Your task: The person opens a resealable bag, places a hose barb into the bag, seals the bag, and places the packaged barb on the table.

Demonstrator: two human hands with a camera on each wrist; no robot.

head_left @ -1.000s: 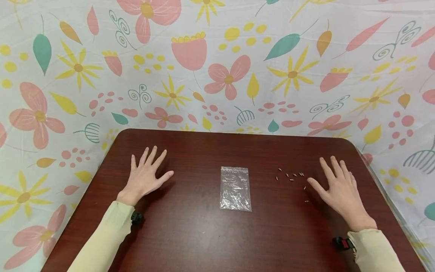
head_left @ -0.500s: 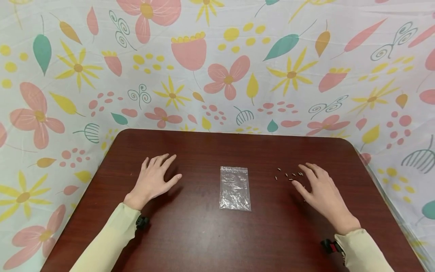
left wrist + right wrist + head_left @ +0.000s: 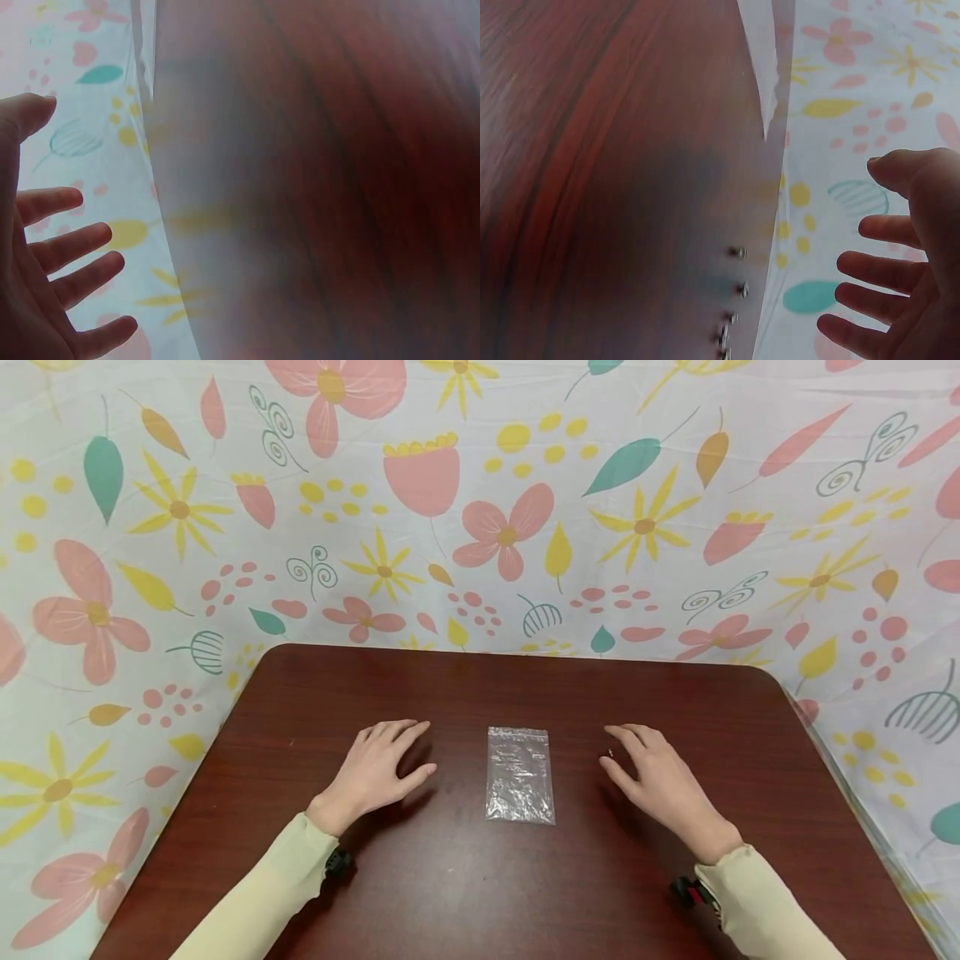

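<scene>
Hands [image 3: 373,775] [image 3: 663,781] loose, apart; gap ea. side of plastic bag [image 3: 519,781] btwn, table edge [image 3: 517,657] beyond

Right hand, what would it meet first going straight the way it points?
Likely the small metal piece showing between its thumb and fingers in the head view. Depth is unclear: the right hand may be above the tabletop and pass over.
</scene>
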